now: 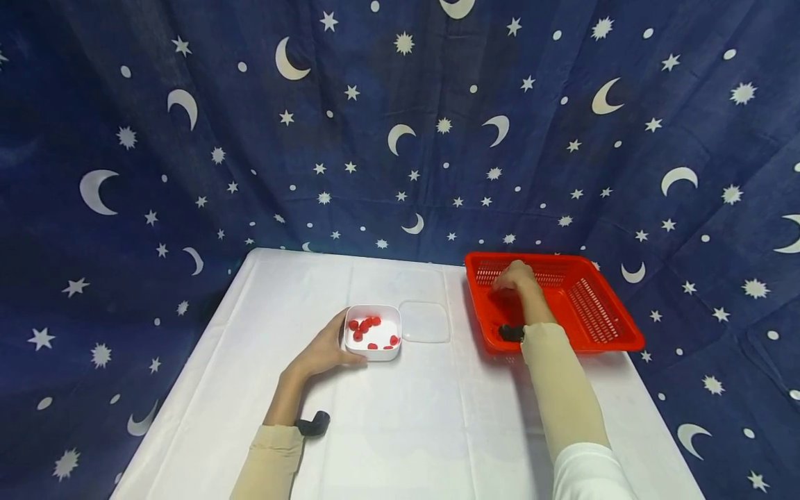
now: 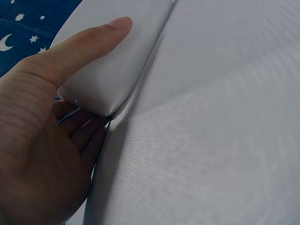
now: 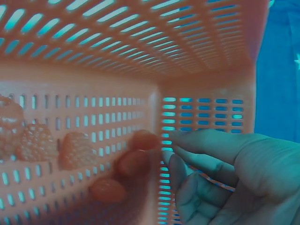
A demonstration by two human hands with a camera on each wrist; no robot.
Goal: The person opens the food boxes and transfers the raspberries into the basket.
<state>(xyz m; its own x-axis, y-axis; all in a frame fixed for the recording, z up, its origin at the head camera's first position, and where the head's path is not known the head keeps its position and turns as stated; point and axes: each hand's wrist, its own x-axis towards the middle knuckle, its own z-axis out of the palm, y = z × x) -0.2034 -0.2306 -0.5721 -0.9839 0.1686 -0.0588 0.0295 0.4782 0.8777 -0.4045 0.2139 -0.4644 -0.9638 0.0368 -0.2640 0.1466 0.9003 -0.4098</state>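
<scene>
My left hand [image 1: 328, 347] holds a small white square box [image 1: 373, 354] on the table. In the left wrist view the thumb [image 2: 93, 44] lies along one wall of the box [image 2: 126, 61], and the other fingers reach round its lower corner. Several small red berries [image 1: 367, 322] lie in the box. Inside the red basket [image 1: 600, 298] is my right hand [image 1: 515, 276]. In the right wrist view its loosely bent fingers come close to a smooth red berry [image 3: 143, 139], with a gap showing between thumb and index. Bumpy, raspberry-like pieces [image 3: 37, 143] sit farther left.
A clear flat lid [image 1: 425, 321] lies just right of the white box. The white-covered table [image 1: 400, 430] carries everything, with the basket at its right back edge. A dark blue curtain [image 1: 375, 139] with moons and stars hangs behind.
</scene>
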